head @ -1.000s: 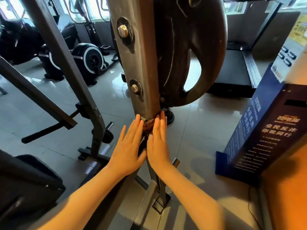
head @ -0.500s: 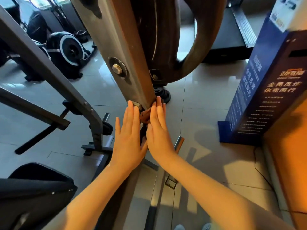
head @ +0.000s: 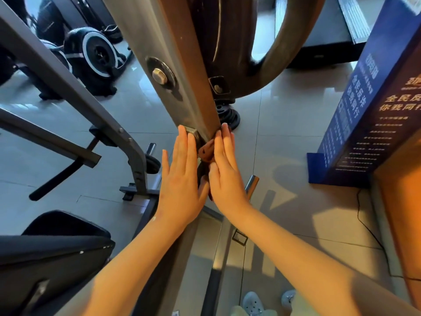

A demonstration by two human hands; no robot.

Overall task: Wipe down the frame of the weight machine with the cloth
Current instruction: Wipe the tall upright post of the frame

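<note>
A grey steel upright (head: pixel 168 49) of the weight machine frame runs from the top centre down to my hands, with a large bolt on its face. A reddish-brown cloth (head: pixel 206 151) is wrapped around the post's lower end. My left hand (head: pixel 182 179) lies flat against the post's left face, fingers straight. Pressed to the right side, my right hand (head: pixel 224 169) holds the cloth against the post with straight fingers. Most of the cloth is hidden between my palms.
A big dark weight plate (head: pixel 230 42) hangs right behind the post. A slanted grey frame bar (head: pixel 68 83) and black bench pad (head: pixel 45 252) are to the left. A blue sign stand (head: pixel 364 115) is at the right. The machine's base rails (head: pixel 218 258) lie below.
Both hands have slid down the post with the cloth, and my head has tilted lower, so the bolts and weight plate sit higher in view.
</note>
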